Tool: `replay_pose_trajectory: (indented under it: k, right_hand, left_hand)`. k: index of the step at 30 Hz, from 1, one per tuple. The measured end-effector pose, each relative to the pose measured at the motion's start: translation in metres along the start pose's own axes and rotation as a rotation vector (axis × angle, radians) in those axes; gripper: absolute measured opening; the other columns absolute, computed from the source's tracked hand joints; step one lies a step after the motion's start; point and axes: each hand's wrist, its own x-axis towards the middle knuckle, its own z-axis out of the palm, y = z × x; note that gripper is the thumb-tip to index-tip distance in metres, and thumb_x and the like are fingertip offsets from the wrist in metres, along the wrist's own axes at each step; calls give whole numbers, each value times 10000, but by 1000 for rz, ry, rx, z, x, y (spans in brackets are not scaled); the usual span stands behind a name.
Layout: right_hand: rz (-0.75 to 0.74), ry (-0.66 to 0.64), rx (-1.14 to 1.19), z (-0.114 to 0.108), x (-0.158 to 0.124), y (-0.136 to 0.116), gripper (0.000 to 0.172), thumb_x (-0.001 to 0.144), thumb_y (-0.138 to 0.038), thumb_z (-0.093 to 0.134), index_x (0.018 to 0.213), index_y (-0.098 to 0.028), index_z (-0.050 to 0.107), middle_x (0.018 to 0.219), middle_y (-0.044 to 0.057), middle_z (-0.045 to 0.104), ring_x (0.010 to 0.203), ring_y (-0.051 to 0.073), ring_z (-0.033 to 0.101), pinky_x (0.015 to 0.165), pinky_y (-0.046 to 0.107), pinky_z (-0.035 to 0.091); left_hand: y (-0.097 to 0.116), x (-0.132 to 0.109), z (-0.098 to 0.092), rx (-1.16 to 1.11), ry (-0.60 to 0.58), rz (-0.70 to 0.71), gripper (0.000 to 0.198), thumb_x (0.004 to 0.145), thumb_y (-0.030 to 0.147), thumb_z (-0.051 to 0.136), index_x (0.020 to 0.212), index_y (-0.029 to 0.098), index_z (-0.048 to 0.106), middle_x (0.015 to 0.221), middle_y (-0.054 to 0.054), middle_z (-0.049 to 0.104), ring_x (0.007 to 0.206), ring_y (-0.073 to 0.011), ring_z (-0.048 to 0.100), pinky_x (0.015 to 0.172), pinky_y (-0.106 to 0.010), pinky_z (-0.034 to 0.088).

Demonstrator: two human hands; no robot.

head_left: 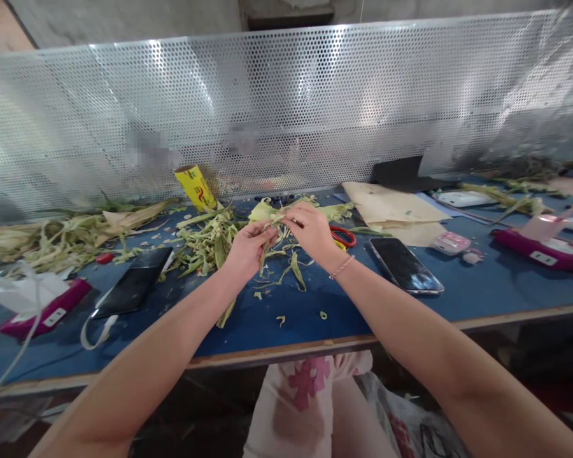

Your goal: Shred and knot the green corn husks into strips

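A perforated metal screen is seen closing off the far side. Below it a blue worktop is strewn left of centre with a heap of green leaves (a dark phone and red scissors are laid to the right). Above the middle, the left hand and right hand are held close together, both pinched shut on one leaf strip. Its long axis is run from the right fingertips down past the left palm towards the near edge.
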Motion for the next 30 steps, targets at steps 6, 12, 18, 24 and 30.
replay_pose_trajectory:
  k: [6, 12, 18, 24, 30]
  right_hand:
    - [48, 84, 1, -3, 1, -3, 149, 767, -121, 508, 767, -193, 638, 747, 21, 585, 683, 118, 533, 635, 268, 449]
    - [21, -21, 34, 2, -2, -3, 135, 767, -147, 529, 748, -201, 651, 750, 26, 598, 717, 133, 554, 646, 275, 459]
    - [3, -33, 44, 6, -3, 0, 154, 781, -168, 523, 720, -192, 663, 727, 32, 609, 713, 135, 569, 671, 279, 471]
    - [-6, -98, 87, 9, -3, 5, 162, 780, -157, 529, 762, -206, 683, 743, 31, 612, 705, 128, 565, 659, 271, 473]
    - [63, -125, 178, 8, -2, 3, 126, 756, -160, 573, 737, -213, 686, 699, 8, 588, 684, 120, 542, 647, 269, 456]
  left_hand:
    - [-1, 1, -3, 27, -27, 51, 216, 497, 125, 754, 643, 119, 596, 566, 17, 608, 524, -49, 539, 563, -182, 430]
    - [1, -2, -3, 41, -74, 89, 191, 499, 141, 747, 649, 126, 630, 594, 9, 617, 555, -57, 545, 585, -190, 436]
    - [3, -3, -2, 35, -99, 70, 211, 491, 172, 759, 662, 136, 640, 593, 10, 613, 567, -68, 554, 595, -205, 447]
    - [-2, 2, -7, 97, -47, 116, 233, 471, 245, 778, 621, 121, 649, 548, 7, 598, 528, -64, 522, 573, -213, 430]
    - [-4, 3, -7, 129, -19, 178, 241, 464, 278, 778, 620, 134, 665, 556, 3, 609, 527, -69, 516, 566, -217, 425]
